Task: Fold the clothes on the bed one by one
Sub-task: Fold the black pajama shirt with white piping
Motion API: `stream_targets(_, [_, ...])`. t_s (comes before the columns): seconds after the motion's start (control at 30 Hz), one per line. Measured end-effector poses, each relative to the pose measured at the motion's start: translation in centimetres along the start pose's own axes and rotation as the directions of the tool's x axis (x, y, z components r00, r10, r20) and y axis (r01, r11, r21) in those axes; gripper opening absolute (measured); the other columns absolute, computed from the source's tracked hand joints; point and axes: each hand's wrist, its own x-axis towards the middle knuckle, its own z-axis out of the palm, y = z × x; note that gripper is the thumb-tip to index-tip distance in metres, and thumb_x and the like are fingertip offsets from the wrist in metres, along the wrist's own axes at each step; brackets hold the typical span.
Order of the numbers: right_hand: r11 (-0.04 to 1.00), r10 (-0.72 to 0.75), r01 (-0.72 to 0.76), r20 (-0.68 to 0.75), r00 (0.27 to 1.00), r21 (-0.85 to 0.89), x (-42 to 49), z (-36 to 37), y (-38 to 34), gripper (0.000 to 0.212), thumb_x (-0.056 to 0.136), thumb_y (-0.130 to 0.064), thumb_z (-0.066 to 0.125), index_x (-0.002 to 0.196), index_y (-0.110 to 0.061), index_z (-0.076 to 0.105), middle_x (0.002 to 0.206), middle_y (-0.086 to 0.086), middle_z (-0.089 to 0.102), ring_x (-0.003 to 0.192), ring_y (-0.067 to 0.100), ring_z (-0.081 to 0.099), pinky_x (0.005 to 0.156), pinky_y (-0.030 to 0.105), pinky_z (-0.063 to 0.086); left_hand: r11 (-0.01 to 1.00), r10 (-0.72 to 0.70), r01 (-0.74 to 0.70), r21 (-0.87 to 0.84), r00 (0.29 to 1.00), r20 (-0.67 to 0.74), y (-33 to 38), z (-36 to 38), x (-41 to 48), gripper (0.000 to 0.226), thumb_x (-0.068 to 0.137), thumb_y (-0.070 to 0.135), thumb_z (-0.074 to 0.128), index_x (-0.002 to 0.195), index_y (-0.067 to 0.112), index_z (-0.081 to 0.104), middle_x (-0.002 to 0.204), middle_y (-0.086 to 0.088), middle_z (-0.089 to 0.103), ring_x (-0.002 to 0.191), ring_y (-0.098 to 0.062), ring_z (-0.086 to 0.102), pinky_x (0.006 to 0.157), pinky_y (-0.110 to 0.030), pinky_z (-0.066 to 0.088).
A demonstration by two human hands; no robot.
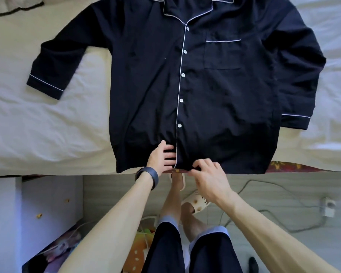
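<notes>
- Pinching bottom hem of dark navy long-sleeved pyjama shirt (156, 85) with right hand (209, 174); grip narrow, fingers curled on the fabric just right of the white-piped button placket.
- Resting flat on same hem, left of placket, with left hand (162, 157); grip wide, fingers spread, holding nothing.
- Wearing black wristband (147, 175) on left wrist.
- Lying front-up, buttoned, both sleeves spread, on rumpled white bed sheet (47, 125); hem at near bed edge.
- Standing in cream perforated clogs (197, 201) on floor near grey cable (283, 194).
</notes>
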Motion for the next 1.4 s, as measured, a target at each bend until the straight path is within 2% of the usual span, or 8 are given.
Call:
stream_targets(0.2, [0.950,0.301,-0.298,-0.023,0.953,0.091,-0.5,-0.4,1.4,0.023,0.082,-0.020,0.070,0.105,-0.017,0.070,0.109,0.003,0.059,0.094,0.032,0.058,0.067,0.040,0.050,0.769,0.306,-0.187,0.611,0.947,-0.095,-3.1,-0.5,1.2,0.023,0.093,0.031,0.065,0.112,0.023,0.055,0.110,0.003,0.063,0.098,-0.019,0.062,0.083,-0.032,0.048])
stream_targets(0.37, [0.947,0.307,-0.322,-0.324,0.895,0.010,2.8,-3.1,3.0,0.050,0.094,-0.035,0.063,0.143,-0.022,0.057,0.156,0.016,0.037,0.142,0.038,0.038,0.106,0.052,0.039,0.115,0.865,-0.394,0.912,0.491,0.103,-1.4,2.0,1.0,0.047,0.087,0.033,0.063,0.132,0.020,0.055,0.139,-0.007,0.048,0.128,-0.032,0.047,0.101,-0.045,0.043])
stream_targets(0.47, [0.898,0.427,-0.428,-0.032,0.904,-0.102,4.8,-4.2,4.9,0.071,0.097,-0.056,0.047,0.160,-0.042,0.018,0.170,0.009,-0.001,0.156,0.037,-0.001,0.114,0.067,0.022,-0.174,0.663,-0.329,0.928,0.658,0.357,1.7,2.5,2.6,0.072,0.095,0.055,0.040,0.158,0.043,0.006,0.168,0.001,-0.004,0.154,-0.032,-0.003,0.121,-0.061,0.008])
stream_targets(0.57, [0.892,0.447,-0.446,0.289,0.847,-0.073,5.6,-5.3,6.7,0.077,0.096,-0.067,0.044,0.159,-0.050,0.003,0.170,-0.003,-0.015,0.155,0.030,-0.015,0.115,0.067,0.026,-0.235,0.383,-0.260,0.937,0.861,0.335,3.9,2.4,3.8,0.079,0.096,0.062,0.040,0.152,0.052,-0.016,0.164,0.009,-0.025,0.152,-0.032,-0.017,0.118,-0.065,0.008])
stream_targets(0.7, [0.673,0.606,-0.603,0.149,0.781,0.428,6.6,-10.2,8.4,0.046,0.094,-0.056,0.061,0.133,-0.032,0.061,0.143,-0.005,0.048,0.137,0.017,0.043,0.107,0.037,0.043,-0.267,0.220,-0.184,0.946,0.944,0.246,8.9,5.2,2.0,0.067,0.098,0.056,0.044,0.156,0.044,0.013,0.164,-0.002,0.005,0.147,-0.037,0.017,0.110,-0.054,0.030])
stream_targets(0.9, [0.126,0.987,-0.783,0.004,0.162,0.609,7.5,-16.5,17.1,0.083,0.085,-0.047,0.075,0.148,-0.009,0.037,0.152,0.016,0.035,0.142,0.035,0.029,0.116,0.045,0.024,-0.385,0.390,-0.231,0.894,0.837,0.384,18.5,13.4,1.4,0.040,0.102,0.039,0.038,0.137,0.023,0.046,0.139,-0.006,0.047,0.128,-0.028,0.043,0.096,-0.041,0.037])
stream_targets(1.17, [0.288,0.849,-0.891,0.337,0.407,0.351,9.1,-19.8,30.0,0.026,0.074,-0.026,0.070,0.100,-0.023,0.066,0.098,0.004,0.071,0.098,0.030,0.065,0.077,0.036,0.052,-0.296,0.486,-0.378,0.877,0.731,0.479,21.6,25.3,6.7,0.065,0.102,0.047,0.038,0.157,0.043,0.003,0.168,0.003,-0.007,0.154,-0.029,0.001,0.120,-0.056,0.018])
stream_targets(1.4, [0.554,0.828,-0.715,-0.365,0.425,0.425,12.5,-33.6,45.4,0.023,0.089,-0.010,0.051,0.110,-0.011,0.060,0.108,0.019,0.062,0.104,0.040,0.057,0.079,0.043,0.041,-0.019,0.490,-0.218,0.976,0.849,0.199,20.7,28.7,8.1,0.059,0.101,0.050,0.039,0.155,0.035,0.021,0.167,0.009,0.000,0.154,-0.022,-0.001,0.114,-0.062,0.027])
